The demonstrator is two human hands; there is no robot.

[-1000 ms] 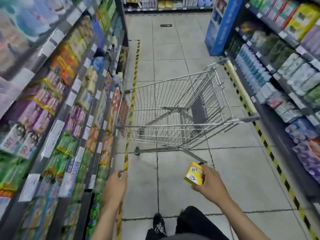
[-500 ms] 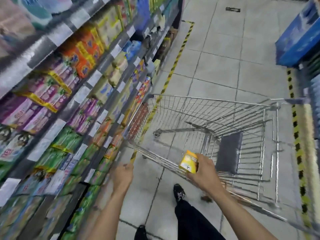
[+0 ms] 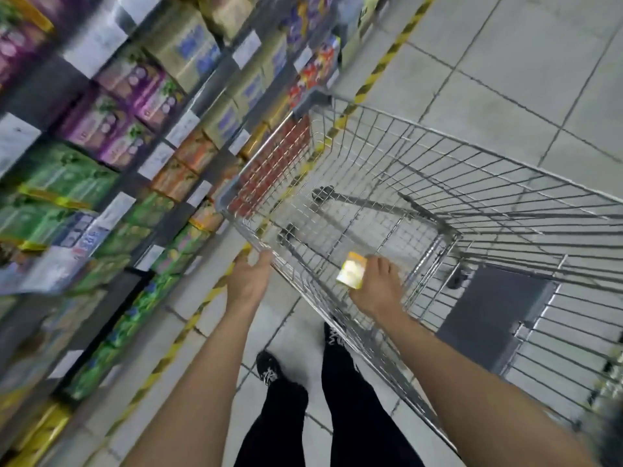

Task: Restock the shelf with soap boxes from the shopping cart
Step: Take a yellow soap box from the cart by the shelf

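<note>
A small yellow soap box (image 3: 351,273) is gripped in my right hand (image 3: 377,287), which reaches over the near rim into the wire shopping cart (image 3: 438,210). No other box shows in the cart's basket. My left hand (image 3: 247,279) hovers at the cart's near left corner with its fingers apart, holding nothing. The shelf (image 3: 141,183) runs along the left, packed with rows of purple, green and orange boxes behind white price tags.
Yellow-and-black floor tape (image 3: 381,67) runs along the shelf foot. The cart's grey child-seat flap (image 3: 492,315) is at the right. My legs and black shoes (image 3: 269,369) stand on grey tiles just behind the cart.
I have stepped up to the cart and the view has tilted down. My right hand moved the yellow box forward over the rim into the basket; my left hand rose to the cart's corner.
</note>
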